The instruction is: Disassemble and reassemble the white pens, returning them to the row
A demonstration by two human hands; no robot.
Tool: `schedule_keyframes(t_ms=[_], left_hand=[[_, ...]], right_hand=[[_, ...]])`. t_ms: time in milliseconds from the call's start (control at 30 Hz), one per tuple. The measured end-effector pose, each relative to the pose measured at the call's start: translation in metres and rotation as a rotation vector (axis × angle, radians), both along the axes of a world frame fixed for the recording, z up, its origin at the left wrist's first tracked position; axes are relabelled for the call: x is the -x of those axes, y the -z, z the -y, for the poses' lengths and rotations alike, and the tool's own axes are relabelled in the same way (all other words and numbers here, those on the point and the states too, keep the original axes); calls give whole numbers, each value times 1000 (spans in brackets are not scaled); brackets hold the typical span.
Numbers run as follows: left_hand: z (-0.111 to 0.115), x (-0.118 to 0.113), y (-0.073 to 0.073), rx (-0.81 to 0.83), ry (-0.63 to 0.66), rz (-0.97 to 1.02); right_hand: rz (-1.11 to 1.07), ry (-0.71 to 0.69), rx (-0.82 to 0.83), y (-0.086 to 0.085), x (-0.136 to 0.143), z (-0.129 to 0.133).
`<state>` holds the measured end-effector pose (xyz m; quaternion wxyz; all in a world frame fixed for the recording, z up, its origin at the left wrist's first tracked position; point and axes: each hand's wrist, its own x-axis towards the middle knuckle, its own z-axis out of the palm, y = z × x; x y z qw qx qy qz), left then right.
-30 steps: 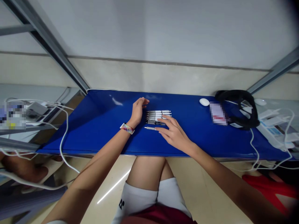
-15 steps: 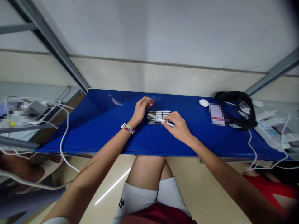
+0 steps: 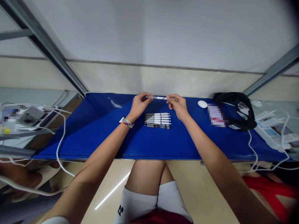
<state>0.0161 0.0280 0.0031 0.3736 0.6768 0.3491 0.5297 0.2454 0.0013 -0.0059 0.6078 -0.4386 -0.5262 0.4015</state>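
Several white and dark pens (image 3: pixel 158 120) lie side by side in a row on the blue table (image 3: pixel 93 133), their dark tips to the left. Beyond them, near the table's back edge, a single white pen (image 3: pixel 160 98) is stretched level between my two hands. My left hand (image 3: pixel 141 103) pinches its left end, and my right hand (image 3: pixel 177 105) grips its right end between thumb and fingers. A colourful band (image 3: pixel 127 122) circles my left wrist.
Toward the right stand a white oval object (image 3: pixel 202 104), a blurred card (image 3: pixel 216 115), a black headband-like ring (image 3: pixel 251 115) and a white power strip (image 3: pixel 271 133). White cables (image 3: pixel 61 140) hang at the left. Parts of other people show at both lower sides.
Both hands have moved, the right one away from over the row toward the back with its pen. My left hand has closed on the pen's other end. The row is now uncovered.
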Motion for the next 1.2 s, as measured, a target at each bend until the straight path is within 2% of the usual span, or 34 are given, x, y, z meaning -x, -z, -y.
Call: schedule_keyframes(t_ms=[100, 333, 533, 733, 900, 1067, 1200], left_hand=[[-7, 6, 9, 11, -10, -10], [-9, 21, 24, 16, -21, -84], [-7, 15, 24, 23, -33, 3], [-2, 12, 24, 53, -52, -14], [-2, 15, 23, 81, -15, 3], [-4, 19, 23, 57, -81, -40], [-5, 20, 22, 93, -56, -36]], right_hand=[[-115, -43, 27, 10, -2, -6], [-112, -84, 62, 26, -4, 0], [-192, -67, 68, 24, -2, 1], [-276, -95, 84, 25, 1, 0], [-229, -108, 73, 28, 0, -2], [-137, -136, 22, 29, 1, -2], [-143, -148, 24, 29, 0, -1]])
